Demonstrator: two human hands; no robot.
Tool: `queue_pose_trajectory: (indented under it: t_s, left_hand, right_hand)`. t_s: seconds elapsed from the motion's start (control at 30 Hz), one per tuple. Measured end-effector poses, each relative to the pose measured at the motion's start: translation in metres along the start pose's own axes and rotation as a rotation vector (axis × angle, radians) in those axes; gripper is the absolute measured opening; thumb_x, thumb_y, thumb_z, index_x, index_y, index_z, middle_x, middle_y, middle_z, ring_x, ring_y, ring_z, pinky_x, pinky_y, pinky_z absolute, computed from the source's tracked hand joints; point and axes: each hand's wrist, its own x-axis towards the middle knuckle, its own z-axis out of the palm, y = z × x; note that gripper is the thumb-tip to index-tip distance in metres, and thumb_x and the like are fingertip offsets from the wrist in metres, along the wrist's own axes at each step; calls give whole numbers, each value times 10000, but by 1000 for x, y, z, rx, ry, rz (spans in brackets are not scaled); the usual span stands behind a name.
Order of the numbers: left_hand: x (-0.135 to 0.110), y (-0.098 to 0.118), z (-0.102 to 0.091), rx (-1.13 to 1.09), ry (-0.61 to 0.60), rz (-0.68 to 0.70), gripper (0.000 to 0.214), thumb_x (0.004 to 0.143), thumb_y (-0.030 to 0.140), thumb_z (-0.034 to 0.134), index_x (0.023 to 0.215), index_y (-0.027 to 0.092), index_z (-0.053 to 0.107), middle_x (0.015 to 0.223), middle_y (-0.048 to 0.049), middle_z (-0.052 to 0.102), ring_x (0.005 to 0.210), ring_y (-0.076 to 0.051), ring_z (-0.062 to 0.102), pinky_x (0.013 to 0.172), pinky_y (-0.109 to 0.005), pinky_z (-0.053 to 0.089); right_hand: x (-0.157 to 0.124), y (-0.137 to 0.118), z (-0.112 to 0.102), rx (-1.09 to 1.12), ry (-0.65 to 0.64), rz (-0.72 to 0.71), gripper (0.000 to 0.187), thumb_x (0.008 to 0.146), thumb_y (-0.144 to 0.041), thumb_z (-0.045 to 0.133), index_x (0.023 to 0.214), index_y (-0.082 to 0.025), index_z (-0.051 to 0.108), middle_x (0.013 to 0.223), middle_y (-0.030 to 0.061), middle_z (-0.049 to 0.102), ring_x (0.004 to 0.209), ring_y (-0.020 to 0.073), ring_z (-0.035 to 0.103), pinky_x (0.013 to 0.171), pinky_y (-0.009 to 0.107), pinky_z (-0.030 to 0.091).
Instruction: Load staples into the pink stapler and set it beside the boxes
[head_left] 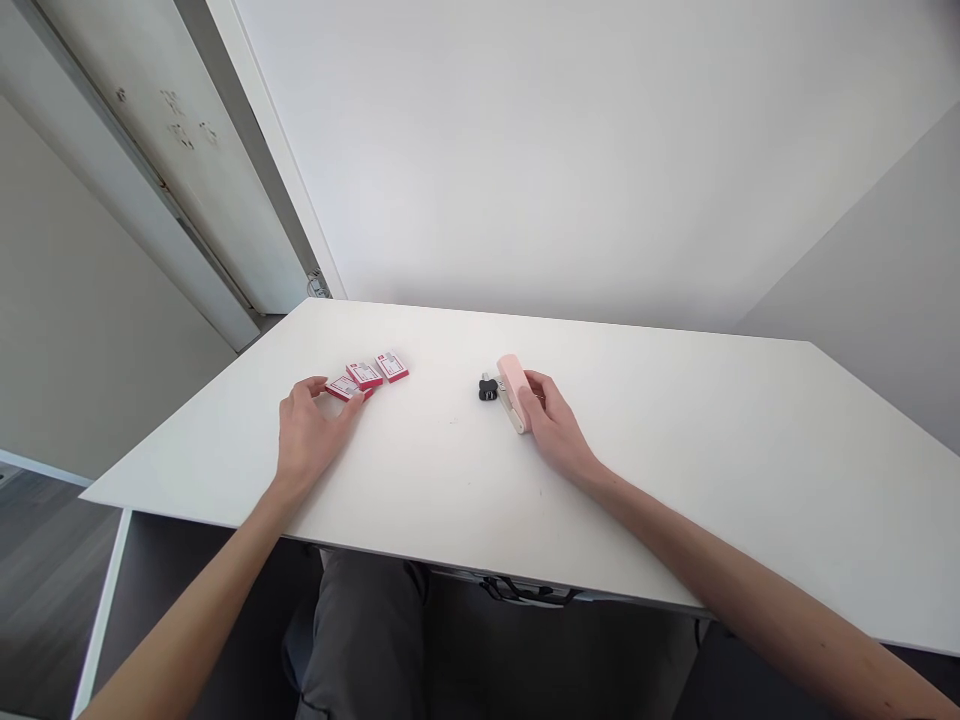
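Note:
My left hand (309, 428) spans the nearest small red-and-white box (346, 388), thumb at its right end and fingers at its left. A second red-and-white box (364, 375) overlaps that one's edge, and a third box (391, 367) lies just beyond to the right. My right hand (553, 425) is wrapped round the right side of a pink stapler (514, 388) with a pale base, which rests on the desk. Close to the stapler's left side is a small black staple remover (487, 389). Part of the stapler is hidden by my fingers.
The white desk (420, 480) meets a white wall (570, 160) at the back. To the left are a door frame and a pale panel. Below the front edge, my leg (367, 630) and some dark cables (529, 592) show.

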Motion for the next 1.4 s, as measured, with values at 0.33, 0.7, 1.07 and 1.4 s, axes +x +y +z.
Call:
queue_pose_trajectory:
  t_s: [0.33,0.7,1.07,1.4]
  left_hand:
    - [3,-8,8,163,-4,49,628,955,481,486,1464,116,532,1582,-201,514,1516,-421,344,1243,-587,313]
    - [-3,-8,12,213,-52,309,557,962,416,437,1446,194,597,1603,-134,534,1529,-435,297,1213,-658,305]
    - [-8,3,13,268,-64,337,633,993,442,423,1514,88,488,1511,-240,573,1451,-427,448,1216,-622,322]
    - [-37,60,42,118,-290,890,503,1058,414,454,1529,242,491,1646,-90,492,1584,-304,337,1291,-537,287]
  right_hand:
    - [-1,0,0,-6,-8,1,537,1044,-593,457,1462,-260,509,1527,104,579,1334,269,575,1017,421,536]
    - [0,2,-1,-5,-8,-8,540,1039,-599,461,1464,-272,516,1527,107,581,1338,281,577,1043,447,526]
    - [1,3,0,3,-8,-39,536,1047,-573,466,1477,-255,508,1542,113,574,1349,274,573,1053,440,521]
    - [4,3,2,0,-3,-70,518,1051,-550,465,1475,-256,504,1547,107,568,1361,265,567,1098,437,492]
